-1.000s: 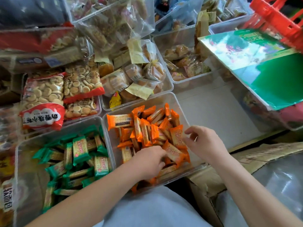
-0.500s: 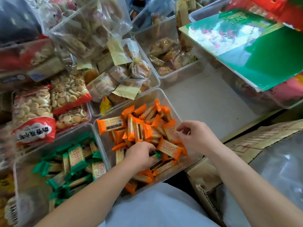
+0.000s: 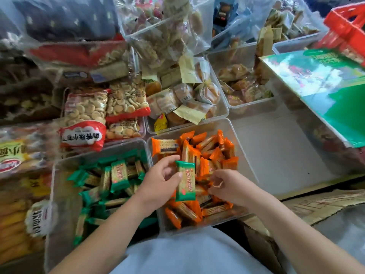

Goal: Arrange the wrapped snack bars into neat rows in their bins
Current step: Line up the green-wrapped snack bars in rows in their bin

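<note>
Left hand (image 3: 158, 184) pinched a stray green bar (image 3: 185, 181) over the orange bin (image 3: 201, 127), probably to re-sort it. Right hand (image 3: 233, 186) curled among orange bars (image 3: 213, 155); its grasp was unclear.

a crowded snack stall in soft daylight

clear plastic tubs (image 3: 227, 109) stand edge to edge, packed with bagged round biscuits (image 3: 87, 109) and wrapped cakes (image 3: 183, 95). to the right a pale worktop (image 3: 276, 147) shows between them. a green printed box (image 3: 325, 86) lies tilted above it, near a red basket (image 3: 347, 26). brown cardboard (image 3: 325, 202) lies lower right. the light is even, the shadows soft.
</note>
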Motion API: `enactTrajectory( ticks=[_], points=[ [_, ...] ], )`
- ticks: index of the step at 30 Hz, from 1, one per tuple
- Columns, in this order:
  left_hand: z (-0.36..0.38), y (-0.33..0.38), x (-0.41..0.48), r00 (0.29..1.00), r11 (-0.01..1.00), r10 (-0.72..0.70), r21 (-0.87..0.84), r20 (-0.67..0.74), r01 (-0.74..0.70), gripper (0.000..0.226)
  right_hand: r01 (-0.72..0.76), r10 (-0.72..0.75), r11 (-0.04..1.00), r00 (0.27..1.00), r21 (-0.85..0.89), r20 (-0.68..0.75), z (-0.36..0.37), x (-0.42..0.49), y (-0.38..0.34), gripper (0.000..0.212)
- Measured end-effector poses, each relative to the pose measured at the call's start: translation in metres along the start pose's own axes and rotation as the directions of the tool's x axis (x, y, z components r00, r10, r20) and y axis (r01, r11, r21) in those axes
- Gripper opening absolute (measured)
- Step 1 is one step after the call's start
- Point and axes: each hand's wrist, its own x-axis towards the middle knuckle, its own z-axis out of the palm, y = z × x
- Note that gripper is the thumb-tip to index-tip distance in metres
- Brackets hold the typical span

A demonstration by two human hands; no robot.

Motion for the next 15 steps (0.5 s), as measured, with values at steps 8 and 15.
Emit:
enactTrajectory(
  ticks=[8, 15],
  points=[
    [-0.049, -0.019, -0.028, 0.973, 1.000, 0.022, 0.020, -0.229, -0.018, 0.046, 0.003, 0.060, 0.981, 0.947, -0.195, 0.317, 0.027, 0.032, -0.013, 0.024],
    [-0.093, -0.045, -0.047, 0.924, 0.882, 0.047, 0.450, -0.380, 0.140, 0.059, -0.039, 0.106, 0.968, 0.958, -0.246, 0.266, 0.038, 0.043, 0.008, 0.022]
  ],
)
